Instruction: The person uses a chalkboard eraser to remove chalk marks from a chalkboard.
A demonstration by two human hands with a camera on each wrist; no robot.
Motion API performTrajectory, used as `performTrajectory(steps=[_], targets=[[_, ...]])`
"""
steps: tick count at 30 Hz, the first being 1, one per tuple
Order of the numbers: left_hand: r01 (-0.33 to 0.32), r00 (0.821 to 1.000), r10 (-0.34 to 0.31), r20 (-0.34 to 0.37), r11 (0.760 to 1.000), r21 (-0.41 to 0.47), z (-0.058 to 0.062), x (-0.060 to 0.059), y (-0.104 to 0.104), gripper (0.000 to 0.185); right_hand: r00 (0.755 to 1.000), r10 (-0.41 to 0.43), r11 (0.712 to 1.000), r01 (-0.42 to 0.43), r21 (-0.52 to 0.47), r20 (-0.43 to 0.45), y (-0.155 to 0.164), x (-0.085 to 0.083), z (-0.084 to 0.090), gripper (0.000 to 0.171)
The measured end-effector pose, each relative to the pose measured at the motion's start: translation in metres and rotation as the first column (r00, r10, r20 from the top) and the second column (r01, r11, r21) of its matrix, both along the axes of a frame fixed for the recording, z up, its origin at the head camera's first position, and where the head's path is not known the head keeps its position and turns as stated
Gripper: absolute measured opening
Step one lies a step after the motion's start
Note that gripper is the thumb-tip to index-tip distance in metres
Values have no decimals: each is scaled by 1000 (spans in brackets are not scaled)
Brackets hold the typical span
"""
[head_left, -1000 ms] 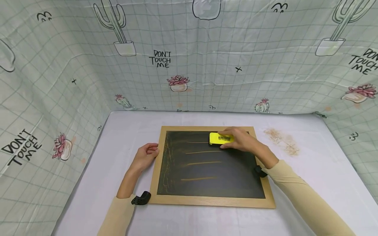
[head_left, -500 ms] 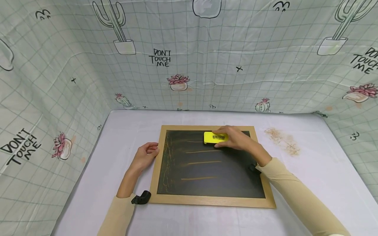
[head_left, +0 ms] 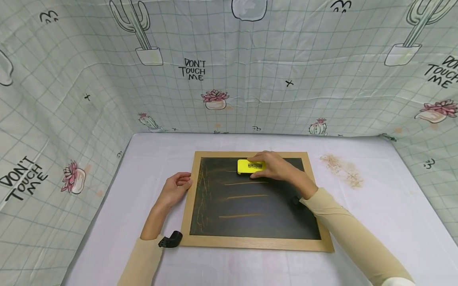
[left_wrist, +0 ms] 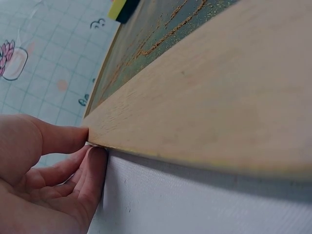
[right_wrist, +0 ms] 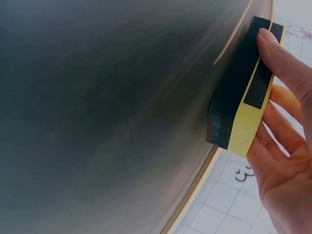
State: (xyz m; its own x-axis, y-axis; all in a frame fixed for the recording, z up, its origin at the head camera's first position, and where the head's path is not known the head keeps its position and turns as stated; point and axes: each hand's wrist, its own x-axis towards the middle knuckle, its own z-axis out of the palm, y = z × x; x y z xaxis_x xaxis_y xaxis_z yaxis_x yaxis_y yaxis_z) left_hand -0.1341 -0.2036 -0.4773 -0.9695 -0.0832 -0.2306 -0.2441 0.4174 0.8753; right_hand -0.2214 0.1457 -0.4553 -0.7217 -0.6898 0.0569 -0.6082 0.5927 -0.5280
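Observation:
A chalkboard (head_left: 286,214) with a light wooden frame lies on the table. Several short orange-brown chalk lines run across its middle, and chalk streaks mark its left side. In the head view my right hand (head_left: 273,166) grips a yellow and black board eraser (head_left: 243,167) near the board's far edge. The eraser covers part of the top chalk line. The right wrist view shows the thumb along the eraser's side (right_wrist: 246,114), its dark felt against the board. My left hand (head_left: 174,188) pinches the frame's left edge between thumb and fingers, seen closely in the left wrist view (left_wrist: 56,165).
Brownish dust or stains (head_left: 341,171) mark the white tablecloth (head_left: 279,270) right of the board. A printed fabric backdrop (head_left: 257,91) rises behind and on both sides of the table. A black wrist camera (head_left: 171,240) sits beside the frame's near left corner.
My right hand has slid the eraser leftward along the board's far part, over the top chalk line. The left hand has stayed at the frame's left edge.

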Motion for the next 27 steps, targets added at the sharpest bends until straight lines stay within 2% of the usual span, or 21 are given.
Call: performTrajectory(steps=[27], targets=[[9,1000,-8,-16,1000,11,1,2,2,35,996,91,996,-90,19,-18,-45,-6,-2,61]])
